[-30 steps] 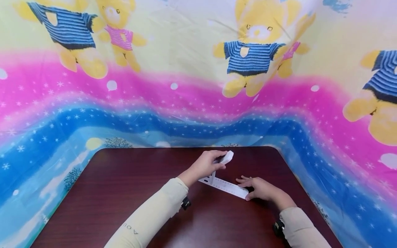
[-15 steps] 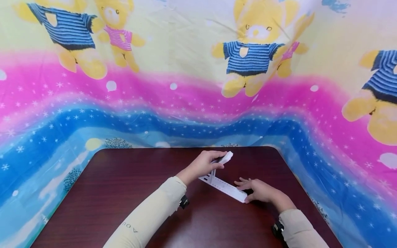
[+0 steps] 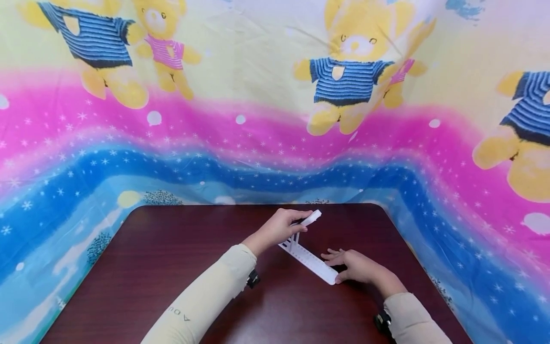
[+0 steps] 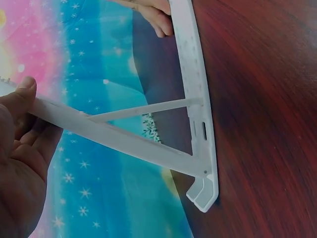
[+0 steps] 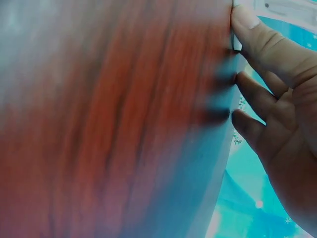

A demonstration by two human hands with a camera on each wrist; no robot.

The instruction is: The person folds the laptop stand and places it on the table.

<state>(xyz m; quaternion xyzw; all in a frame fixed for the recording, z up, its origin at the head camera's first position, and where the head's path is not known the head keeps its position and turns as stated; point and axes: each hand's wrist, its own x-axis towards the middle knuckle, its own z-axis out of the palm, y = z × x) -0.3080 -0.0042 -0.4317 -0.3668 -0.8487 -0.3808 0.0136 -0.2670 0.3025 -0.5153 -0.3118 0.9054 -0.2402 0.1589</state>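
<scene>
A white plastic folding stand (image 3: 310, 262) is unfolded on the dark wood table, its long base lying along the tabletop. In the left wrist view, its raised arm (image 4: 124, 136) slopes up from a hinge near one end of the base, and a thin strut (image 4: 143, 109) links the two. My left hand (image 3: 280, 225) grips the upper part of the raised arm between thumb and fingers. At the base's near right end, my right hand (image 3: 362, 268) pinches it with the thumb at the front edge. The right wrist view shows the fingertips (image 5: 242, 116) close over the tabletop.
The brown wooden table (image 3: 172, 267) has rounded far corners. Behind it and along its sides hangs a cloth (image 3: 240, 143) printed with teddy bears and snowflakes. A small black camera (image 3: 252, 278) is strapped to the left wrist, another (image 3: 381, 321) to the right.
The stand has turned on the table, the base's right end swinging toward the person and slightly left. My right hand has moved left with it; my left hand has shifted slightly left.
</scene>
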